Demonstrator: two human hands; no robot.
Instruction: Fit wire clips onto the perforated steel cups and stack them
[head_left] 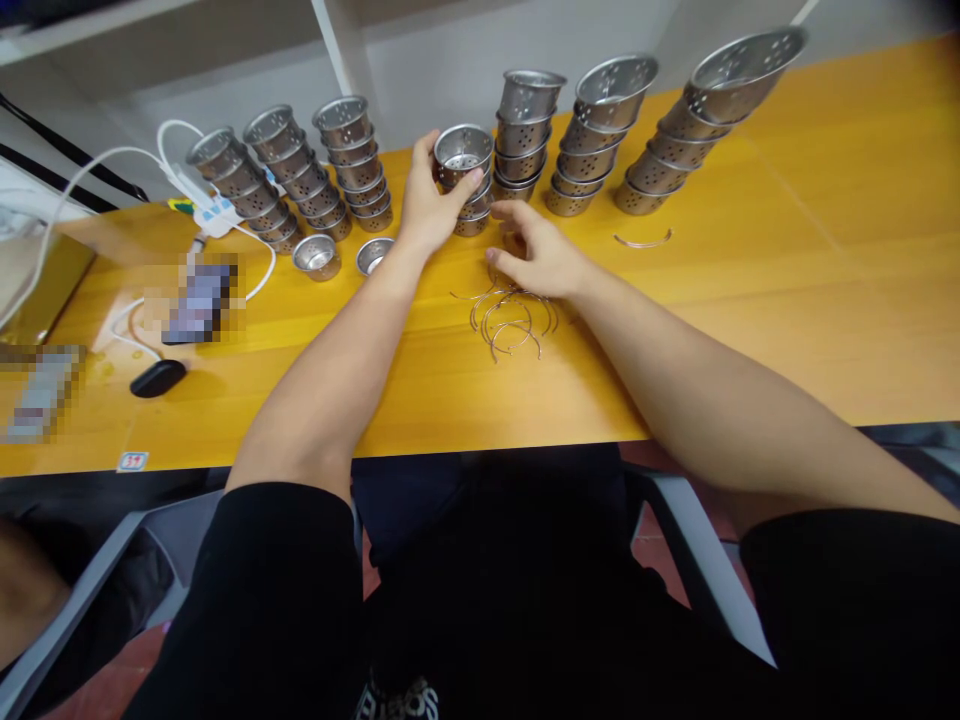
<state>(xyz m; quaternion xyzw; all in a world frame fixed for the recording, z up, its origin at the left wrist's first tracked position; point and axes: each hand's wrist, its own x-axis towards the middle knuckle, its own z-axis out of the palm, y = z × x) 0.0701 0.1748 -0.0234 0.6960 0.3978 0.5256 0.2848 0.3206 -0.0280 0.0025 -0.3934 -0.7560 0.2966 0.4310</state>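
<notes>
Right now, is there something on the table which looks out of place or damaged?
One curved wire looks stray: it lies alone near the rightmost cup stack, apart from the wire pile beside the right hand. No spill shows; small damage I cannot tell.

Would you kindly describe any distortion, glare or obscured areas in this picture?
Head view: the rightmost cup stack seems to lean outward, likely lens distortion; head view: pale sheen on the table at left; head view: pixel blocks obscure the dark phone-like device.
</notes>
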